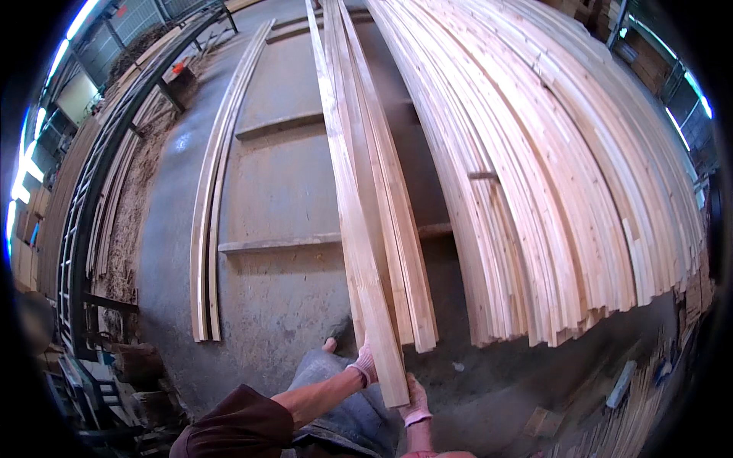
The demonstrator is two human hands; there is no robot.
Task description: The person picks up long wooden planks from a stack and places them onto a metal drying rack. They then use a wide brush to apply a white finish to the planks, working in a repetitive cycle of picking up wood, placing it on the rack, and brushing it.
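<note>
A long pale wooden board [359, 229] runs from the far end down toward me. Both gloved hands hold its near end. My left hand [366, 362] grips the board's left edge. On the right side, my right hand [416, 402] clasps the board near its cut end. The board rests over a small stack of similar boards [401, 237] lying just to its right.
A large pile of long boards [550, 175] fills the right side. Two thin strips [208, 229] lie on the grey concrete floor [275, 191] at left, with wooden cross bearers [279, 244]. A dark metal rail [92, 191] and sawdust edge the far left. Scraps lie at lower right.
</note>
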